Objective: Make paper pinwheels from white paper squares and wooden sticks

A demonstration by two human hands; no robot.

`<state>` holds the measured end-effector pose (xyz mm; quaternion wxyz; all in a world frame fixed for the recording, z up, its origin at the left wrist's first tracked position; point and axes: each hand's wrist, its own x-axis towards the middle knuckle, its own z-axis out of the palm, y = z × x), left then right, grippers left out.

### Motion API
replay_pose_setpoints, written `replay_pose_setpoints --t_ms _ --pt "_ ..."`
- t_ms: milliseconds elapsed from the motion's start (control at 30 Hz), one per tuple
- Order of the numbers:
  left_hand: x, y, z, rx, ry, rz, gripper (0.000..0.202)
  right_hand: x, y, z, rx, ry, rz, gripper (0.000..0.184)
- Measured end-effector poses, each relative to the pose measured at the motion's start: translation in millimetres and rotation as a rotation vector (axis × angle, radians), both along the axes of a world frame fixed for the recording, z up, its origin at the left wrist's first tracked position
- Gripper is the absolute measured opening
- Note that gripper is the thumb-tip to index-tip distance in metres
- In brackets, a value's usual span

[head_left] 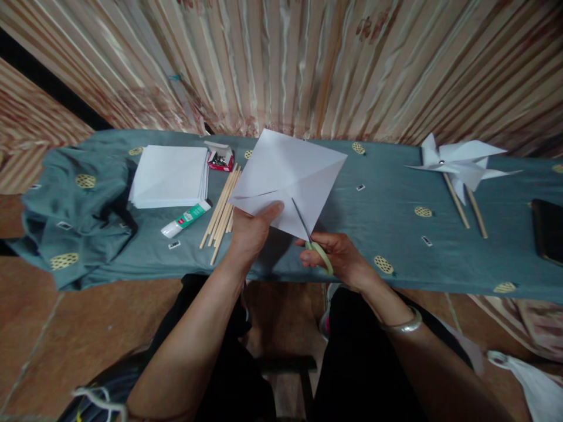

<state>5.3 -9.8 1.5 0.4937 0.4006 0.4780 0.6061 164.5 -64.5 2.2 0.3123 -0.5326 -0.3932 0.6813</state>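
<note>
My left hand [253, 230] grips a square white sheet of paper [292, 167] by its near left edge, thumb on top. Diagonal creases cross the sheet, and a slit runs in from its left corner. In my right hand [336, 255] is a pair of scissors [320, 253] with pale green handles. One blade lies over the paper at the near corner, pointing toward the middle; the other blade is hidden, apparently beneath the sheet. The fingers of my left hand under the paper are out of sight.
On the green cloth [387, 199] at left lie a stack of white paper [171, 176], a glue stick [187, 218], several wooden sticks [220, 211] and a small red box [220, 158] of metal pieces. Rightward are paper pinwheels [466, 164] on sticks and a dark phone-like object [548, 228]. A curtain [281, 70] hangs behind.
</note>
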Motion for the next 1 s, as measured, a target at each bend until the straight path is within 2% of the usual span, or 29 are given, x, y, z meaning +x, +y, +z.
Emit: replay_pose_setpoints --t_ms 300,667,1000 --pt "-0.4 -1.8 0.4 -0.004 0.026 -0.013 0.053 2.3 0.0 -2.9 0.073 -0.041 0.028 0.045" --pt "-0.1 -1.9 -0.5 0.001 0.026 -0.016 0.046 0.2 1.3 -1.8 0.058 -0.016 -0.01 0.043" --pt "1.2 -4.3 2.3 0.007 0.042 -0.002 0.055 2.3 0.3 -7.4 0.088 -0.02 -0.006 0.046"
